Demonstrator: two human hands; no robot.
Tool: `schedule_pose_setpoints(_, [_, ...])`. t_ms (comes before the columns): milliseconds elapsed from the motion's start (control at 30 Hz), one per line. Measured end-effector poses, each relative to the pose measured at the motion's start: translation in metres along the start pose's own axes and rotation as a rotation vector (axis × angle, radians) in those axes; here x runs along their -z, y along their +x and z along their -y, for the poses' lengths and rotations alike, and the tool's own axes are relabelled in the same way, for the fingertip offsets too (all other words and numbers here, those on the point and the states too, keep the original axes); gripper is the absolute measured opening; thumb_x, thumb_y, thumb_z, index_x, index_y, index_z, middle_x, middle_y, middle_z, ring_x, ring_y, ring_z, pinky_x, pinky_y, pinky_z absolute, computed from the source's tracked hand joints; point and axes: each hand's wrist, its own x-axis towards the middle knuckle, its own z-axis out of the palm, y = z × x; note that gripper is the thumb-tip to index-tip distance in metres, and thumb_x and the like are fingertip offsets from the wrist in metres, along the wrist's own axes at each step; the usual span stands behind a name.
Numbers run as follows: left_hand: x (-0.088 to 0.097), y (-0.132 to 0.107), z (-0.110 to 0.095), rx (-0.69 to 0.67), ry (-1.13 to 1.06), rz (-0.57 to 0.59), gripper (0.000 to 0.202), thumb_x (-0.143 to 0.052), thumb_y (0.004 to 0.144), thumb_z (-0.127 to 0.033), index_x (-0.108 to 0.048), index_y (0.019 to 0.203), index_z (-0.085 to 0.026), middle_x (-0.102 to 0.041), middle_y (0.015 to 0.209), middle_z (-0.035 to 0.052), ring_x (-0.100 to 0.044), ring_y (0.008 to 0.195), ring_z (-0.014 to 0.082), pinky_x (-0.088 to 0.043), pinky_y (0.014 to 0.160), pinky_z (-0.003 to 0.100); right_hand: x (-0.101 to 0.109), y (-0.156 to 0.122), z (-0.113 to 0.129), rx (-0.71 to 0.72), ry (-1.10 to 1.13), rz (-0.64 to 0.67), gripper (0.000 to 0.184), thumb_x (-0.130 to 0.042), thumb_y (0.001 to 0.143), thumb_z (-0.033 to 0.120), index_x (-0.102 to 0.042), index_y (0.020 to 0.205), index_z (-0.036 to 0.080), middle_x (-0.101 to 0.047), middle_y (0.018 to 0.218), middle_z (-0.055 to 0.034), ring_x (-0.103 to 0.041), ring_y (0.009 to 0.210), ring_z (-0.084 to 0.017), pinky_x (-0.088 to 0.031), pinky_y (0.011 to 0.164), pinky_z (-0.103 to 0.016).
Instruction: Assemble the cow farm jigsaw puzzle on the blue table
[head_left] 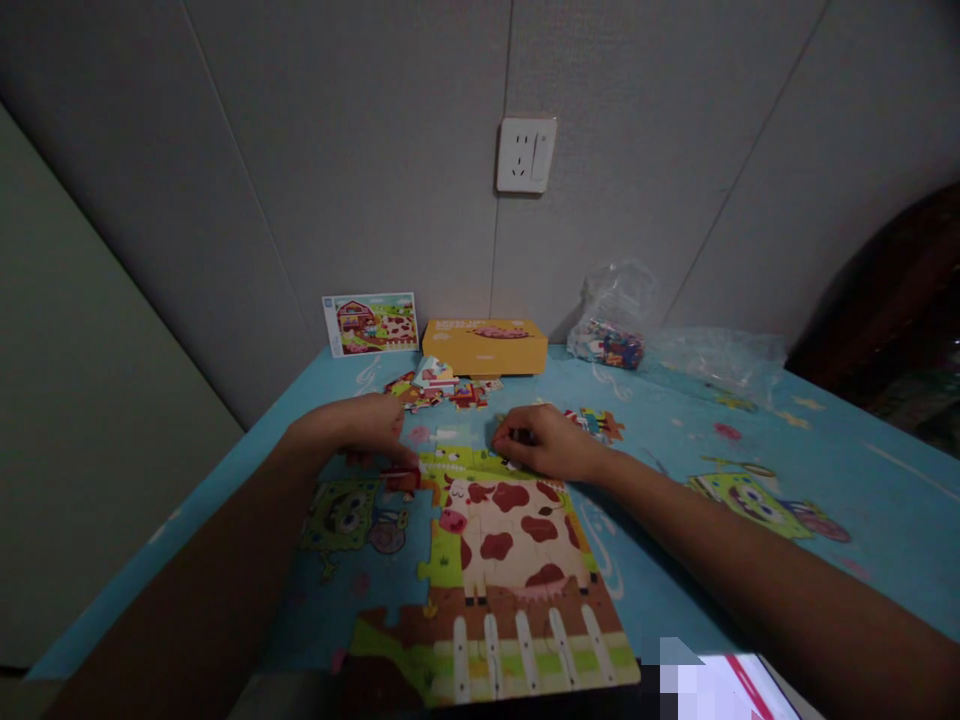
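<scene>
While the cow puzzle is spread on the blue tablecloth, its upper part is reached by both hands. By the left hand, whose index finger is stretched out and pointed downward, a red piece is met at the puzzle's upper left edge; whether it is pinched or only pressed cannot be told. The right hand is held over the upper right part, its fingers curled in toward the thumb; whether anything is gripped there cannot be told. On the puzzle, a spotted cow is shown above a white fence, and a stepped gap is left along the left side. Beyond the left hand, loose pieces are heaped, and more pieces are scattered just beside the right hand. Against the wall, a picture card is propped, with a yellow box set to its right. Farther right, a clear bag partly filled with colourful pieces is seen beside a flattened plastic bag.
</scene>
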Motion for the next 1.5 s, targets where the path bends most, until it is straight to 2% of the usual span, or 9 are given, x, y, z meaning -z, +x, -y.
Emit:
schedule_pose_setpoints(167, [-0.004,0.005,-0.008,-0.156,-0.016,-0.022,0.035,-0.07,0.062,-0.052,-0.057,0.07,-0.02,-0.06,0.054,-0.0007,-0.052,0.046,0.0154,-0.033,0.041,0.024,-0.009,-0.018,0.034,0.364,-0.075,0.02,0.035,-0.069,0.081,0.038,-0.069,0.107,0.014,-0.065,0.1,-0.0103,-0.059,0.094,-0.022,-0.045,0.085,-0.034])
schedule_pose_setpoints(267, [-0.007,0.007,-0.014,-0.226,-0.026,-0.038,0.029,-0.068,0.065,-0.047,-0.056,0.067,-0.02,-0.06,0.059,-0.001,-0.052,0.052,0.0146,-0.031,0.043,0.023,-0.023,-0.035,0.061,0.684,-0.005,0.158,0.049,-0.07,0.078,0.045,-0.064,0.12,0.02,-0.058,0.124,-0.0111,-0.052,0.113,-0.025,-0.039,0.1,-0.039])
schedule_pose_setpoints(367, [-0.01,0.008,-0.017,-0.244,-0.074,-0.012,0.028,-0.067,0.067,-0.045,-0.056,0.066,-0.02,-0.059,0.057,-0.0012,-0.051,0.051,0.0147,-0.03,0.043,0.023,-0.034,-0.046,0.075,0.821,-0.066,0.258,0.059,-0.067,0.079,0.044,-0.056,0.132,0.021,-0.046,0.141,-0.014,-0.041,0.128,-0.031,-0.031,0.108,-0.046])
schedule_pose_setpoints(733, [-0.017,0.015,-0.031,-0.304,-0.062,-0.212,0.027,-0.066,0.075,-0.044,-0.056,0.069,-0.019,-0.06,0.062,-0.0015,-0.053,0.057,0.0144,-0.031,0.049,0.023,-0.033,-0.045,0.069,0.749,-0.104,0.242,0.062,-0.067,0.082,0.043,-0.051,0.138,0.021,-0.036,0.152,-0.0153,-0.034,0.137,-0.033,-0.028,0.112,-0.048])
schedule_pose_setpoints(1133, [-0.021,0.021,-0.033,-0.324,-0.02,-0.333,0.031,-0.059,0.081,-0.049,-0.056,0.072,-0.02,-0.062,0.062,-0.0002,-0.054,0.058,0.0158,-0.03,0.053,0.024,-0.024,-0.028,0.048,0.69,0.072,0.22,0.048,-0.071,0.081,0.045,-0.066,0.12,0.017,-0.056,0.13,-0.015,-0.05,0.126,-0.025,-0.037,0.107,-0.036])
schedule_pose_setpoints(1233, [-0.022,0.021,-0.034,-0.327,0.004,-0.357,0.032,-0.058,0.082,-0.05,-0.057,0.073,-0.019,-0.063,0.064,0.0006,-0.055,0.059,0.0163,-0.03,0.054,0.025,-0.007,-0.017,0.029,0.452,0.025,0.04,0.025,-0.058,0.092,0.032,-0.071,0.104,0.015,-0.069,0.106,-0.0109,-0.061,0.103,-0.021,-0.044,0.097,-0.034])
schedule_pose_setpoints(1333, [-0.021,0.02,-0.036,-0.309,0.032,-0.398,0.03,-0.058,0.082,-0.049,-0.06,0.078,-0.019,-0.067,0.071,0.0022,-0.058,0.065,0.0178,-0.032,0.057,0.026,0.021,-0.013,-0.005,-0.082,-0.24,-0.197,0.025,-0.058,0.087,0.019,-0.069,0.108,0.014,-0.069,0.103,-0.0137,-0.062,0.098,-0.025,-0.045,0.09,-0.037])
schedule_pose_setpoints(1400, [-0.02,0.02,-0.036,-0.293,0.051,-0.442,0.028,-0.057,0.083,-0.047,-0.062,0.083,-0.02,-0.069,0.078,0.0036,-0.06,0.072,0.0191,-0.033,0.061,0.026,0.04,-0.016,-0.03,-0.365,-0.401,-0.168,0.042,-0.065,0.082,0.026,-0.063,0.122,0.011,-0.065,0.111,-0.0184,-0.062,0.099,-0.028,-0.045,0.088,-0.037])
schedule_pose_setpoints(1500, [-0.018,0.019,-0.033,-0.263,0.091,-0.474,0.027,-0.052,0.086,-0.044,-0.062,0.084,-0.019,-0.069,0.082,0.0054,-0.061,0.075,0.0203,-0.034,0.063,0.027,0.06,-0.027,-0.056,-0.663,-0.518,0.035,0.067,-0.071,0.076,0.051,-0.059,0.124,0.006,-0.06,0.118,-0.0254,-0.063,0.102,-0.034,-0.047,0.083,-0.038])
